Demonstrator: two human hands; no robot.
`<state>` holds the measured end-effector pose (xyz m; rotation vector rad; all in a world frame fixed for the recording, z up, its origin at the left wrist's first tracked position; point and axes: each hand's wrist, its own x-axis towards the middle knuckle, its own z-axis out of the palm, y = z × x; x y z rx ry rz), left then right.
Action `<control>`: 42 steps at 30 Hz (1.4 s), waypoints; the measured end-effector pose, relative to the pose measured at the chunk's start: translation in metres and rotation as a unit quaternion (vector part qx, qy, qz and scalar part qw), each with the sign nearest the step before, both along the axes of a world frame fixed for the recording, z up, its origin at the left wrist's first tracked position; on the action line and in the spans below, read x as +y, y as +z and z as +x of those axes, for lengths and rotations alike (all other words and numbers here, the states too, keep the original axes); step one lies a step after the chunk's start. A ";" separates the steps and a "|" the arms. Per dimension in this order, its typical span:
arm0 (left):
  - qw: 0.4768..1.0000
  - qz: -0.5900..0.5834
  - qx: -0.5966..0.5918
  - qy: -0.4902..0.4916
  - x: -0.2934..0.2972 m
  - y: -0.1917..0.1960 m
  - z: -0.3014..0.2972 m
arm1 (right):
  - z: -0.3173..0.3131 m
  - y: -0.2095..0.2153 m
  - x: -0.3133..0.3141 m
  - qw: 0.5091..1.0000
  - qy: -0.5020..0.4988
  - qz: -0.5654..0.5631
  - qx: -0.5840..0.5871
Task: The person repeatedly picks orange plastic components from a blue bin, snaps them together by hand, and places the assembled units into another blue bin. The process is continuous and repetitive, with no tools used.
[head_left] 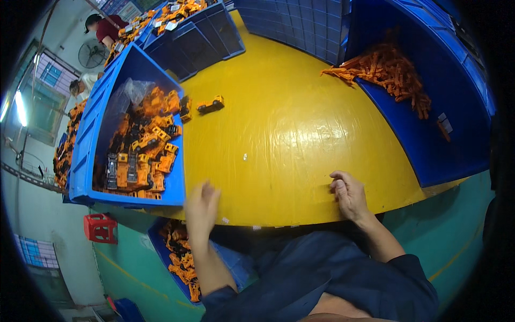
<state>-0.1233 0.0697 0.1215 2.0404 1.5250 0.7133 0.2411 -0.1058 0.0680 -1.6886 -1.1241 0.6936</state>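
Observation:
My left hand is over the near left part of the yellow table, beside the corner of a blue bin. Motion smears its fingers, and I see nothing held in it. Above the table's near right edge, my right hand has its fingers loosely bent and a little apart, with no object visible in it. The blue bin is filled with orange and black toy trucks. Beyond the bin's right rim, one toy truck lies on the table, with another truck close to the rim.
Orange plastic parts are heaped in a tipped blue bin at the right. More blue bins stand at the back. Below the table are a bin of orange parts and a red stool. Two people are at the far left.

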 end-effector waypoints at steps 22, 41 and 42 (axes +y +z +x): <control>0.927 0.209 0.218 -0.222 0.026 -0.018 0.096 | 0.108 0.016 0.080 0.948 -0.028 0.056 -0.311; 0.988 0.044 0.131 0.066 -0.043 -0.078 0.102 | 0.120 0.000 0.195 0.938 -0.032 -0.100 -0.330; 0.986 -0.008 0.152 0.070 -0.039 -0.077 0.106 | 0.116 0.005 0.175 0.943 -0.023 -0.102 -0.315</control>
